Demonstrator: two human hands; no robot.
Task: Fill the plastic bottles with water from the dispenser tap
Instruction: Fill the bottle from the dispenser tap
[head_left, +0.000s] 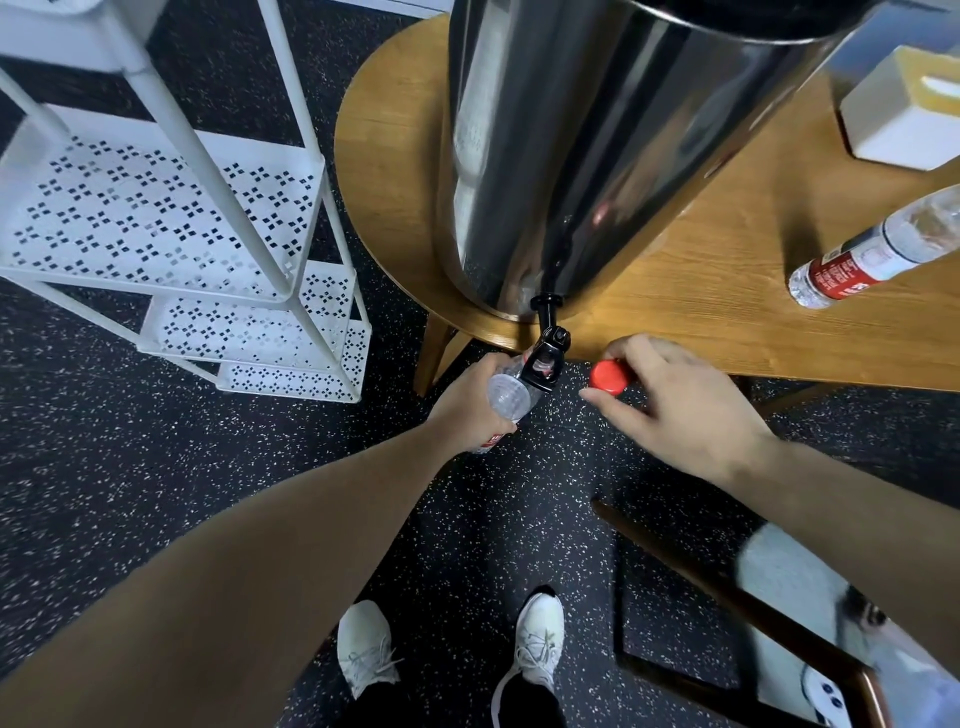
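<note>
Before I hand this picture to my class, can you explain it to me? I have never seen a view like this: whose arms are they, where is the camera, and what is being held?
The camera sits on a person's head and looks down, so the arms and white shoes are the wearer's own; there is no machine. The left hand grips a clear plastic bottle, its open neck up at the black tap of a steel water dispenser. The right hand pinches the red cap. The dispenser stands on a wooden table, where a second bottle lies on its side near a white box. A white rack stands to the left.
</note>
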